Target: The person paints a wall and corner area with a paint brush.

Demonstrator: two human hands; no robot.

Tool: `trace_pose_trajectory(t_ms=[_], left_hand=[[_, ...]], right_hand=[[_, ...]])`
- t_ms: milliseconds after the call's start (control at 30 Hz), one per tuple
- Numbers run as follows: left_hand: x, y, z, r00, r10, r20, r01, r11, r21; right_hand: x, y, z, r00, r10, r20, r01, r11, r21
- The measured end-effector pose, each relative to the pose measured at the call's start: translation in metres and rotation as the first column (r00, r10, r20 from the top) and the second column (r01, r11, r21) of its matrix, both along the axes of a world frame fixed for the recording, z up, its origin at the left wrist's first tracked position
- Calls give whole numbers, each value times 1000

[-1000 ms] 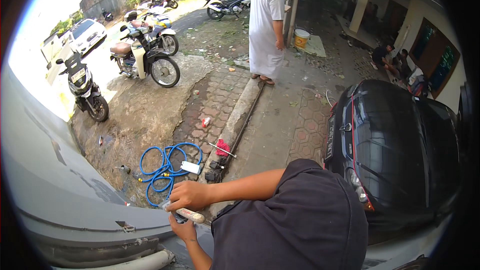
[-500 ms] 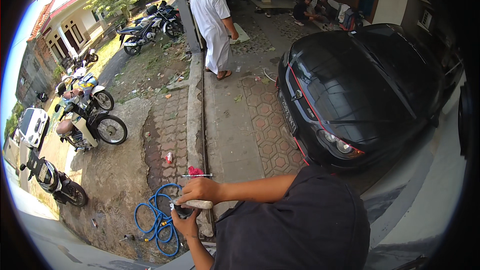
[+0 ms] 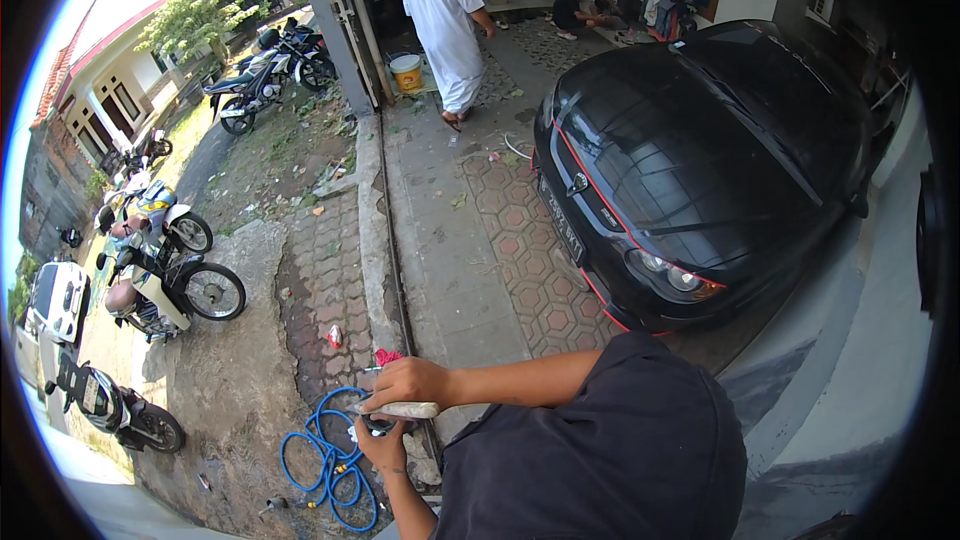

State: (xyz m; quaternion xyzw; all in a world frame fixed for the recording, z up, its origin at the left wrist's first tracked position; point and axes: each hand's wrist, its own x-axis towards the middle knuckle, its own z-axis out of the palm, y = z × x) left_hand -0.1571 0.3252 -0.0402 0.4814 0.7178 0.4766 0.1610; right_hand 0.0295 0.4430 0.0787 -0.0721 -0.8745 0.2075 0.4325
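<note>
My right hand [image 3: 412, 383] reaches across from the right, its fingers closed over one end of a pale, flat, stick-like object [image 3: 402, 409] held level. Just beneath it, my left hand [image 3: 381, 445] comes up from the lower edge and grips a small dark thing [image 3: 377, 428] pressed against the underside of the pale object. What the dark thing is cannot be made out. Both hands sit close together above the ground, and my dark sleeve [image 3: 600, 460] fills the lower middle of the view.
A coiled blue hose [image 3: 328, 460] lies on the dirt below the hands, beside a gate rail [image 3: 392, 240]. A black car [image 3: 700, 160] is parked at right. A person in white [image 3: 447, 25] walks near a yellow bucket [image 3: 405, 71]. Motorcycles [image 3: 165, 275] stand at left.
The view has swung round, bringing the car nearer the middle. Both hands stay together on the pale object. The person in white has stepped farther toward the house.
</note>
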Motion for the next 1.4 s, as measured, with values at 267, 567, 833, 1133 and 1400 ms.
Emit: trace_pose_trajectory(t_ms=[267, 567, 833, 1133, 1400], left_hand=[[5, 14, 15, 986, -18, 168, 7, 998, 66], [14, 24, 25, 998, -7, 70, 7, 1000, -5], [24, 33, 40, 990, -33, 140, 35, 999, -12], [18, 36, 22, 995, -49, 92, 46, 999, 28], [21, 40, 11, 992, -91, 85, 87, 995, 53]], right_hand=[[-4, 3, 0, 998, 37, -58, -41, 997, -72], [5, 9, -9, 1000, 14, -15, -16, 990, -142], [19, 14, -11, 1000, -8, -5, 7, 991, -137], [30, 18, -8, 1000, -1, 3, 1, 977, -211], [37, 15, -6, 1000, 0, 11, 2, 980, -199]])
